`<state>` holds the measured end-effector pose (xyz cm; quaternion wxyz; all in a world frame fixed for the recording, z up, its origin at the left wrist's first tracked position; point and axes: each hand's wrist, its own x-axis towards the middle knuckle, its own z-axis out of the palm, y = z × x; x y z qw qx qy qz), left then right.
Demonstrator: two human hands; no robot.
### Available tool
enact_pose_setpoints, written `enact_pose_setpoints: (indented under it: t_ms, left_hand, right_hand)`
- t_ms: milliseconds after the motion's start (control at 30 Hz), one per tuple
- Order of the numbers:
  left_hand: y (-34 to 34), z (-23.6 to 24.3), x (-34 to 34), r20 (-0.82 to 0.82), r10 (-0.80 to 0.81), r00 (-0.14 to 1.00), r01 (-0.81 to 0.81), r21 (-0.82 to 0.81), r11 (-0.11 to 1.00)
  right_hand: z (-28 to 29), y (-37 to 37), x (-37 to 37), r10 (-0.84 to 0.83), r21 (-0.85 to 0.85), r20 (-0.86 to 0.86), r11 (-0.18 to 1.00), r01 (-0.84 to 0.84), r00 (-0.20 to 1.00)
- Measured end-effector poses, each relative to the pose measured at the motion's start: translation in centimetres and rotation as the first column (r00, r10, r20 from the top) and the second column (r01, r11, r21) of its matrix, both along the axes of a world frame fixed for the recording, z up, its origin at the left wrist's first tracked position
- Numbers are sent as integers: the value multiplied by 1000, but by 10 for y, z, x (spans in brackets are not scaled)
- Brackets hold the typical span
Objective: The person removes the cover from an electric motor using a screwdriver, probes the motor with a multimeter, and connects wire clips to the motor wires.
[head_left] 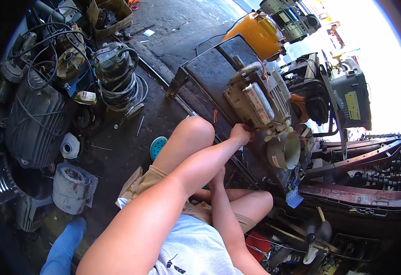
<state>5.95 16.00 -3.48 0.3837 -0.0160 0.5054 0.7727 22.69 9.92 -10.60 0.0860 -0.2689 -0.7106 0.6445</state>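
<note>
A dusty electric motor (258, 98) with a pale terminal box (258, 103) on its side lies in front of me, beside a black metal frame (200, 85). My left hand (241, 134) reaches across to its lower edge, fingers curled closed; what they grip is hidden. Close to that hand, a small fan (278, 131) sits at the motor's end, and a round open-ended metal cover (284, 151) is next to it. Below my left forearm, my right hand (217, 178) is between my knees, its fingers mostly hidden.
At left stand a large finned motor (37, 119), a pump wound with cable (115, 75) and a whitish cylinder (72, 188). An orange tank (253, 34) is at the back. Tools (310, 247) lie at lower right. A blue-clad limb (65, 250) shows at lower left.
</note>
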Motion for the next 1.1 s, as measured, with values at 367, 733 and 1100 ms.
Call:
enact_pose_setpoints:
  t_ms: [367,733,1100]
  left_hand:
    - [6,-5,-1,24,15,1000,-16,23,1000]
    - [5,-5,-2,-2,4,1000,-4,7,1000]
    - [7,-9,-4,-20,44,999,-43,25,999]
  right_hand:
    - [32,-6,-11,-223,-317,128,914,253,966]
    - [24,-5,-13,-216,-357,134,900,250,967]
    - [14,2,-12,-211,-441,101,866,234,972]
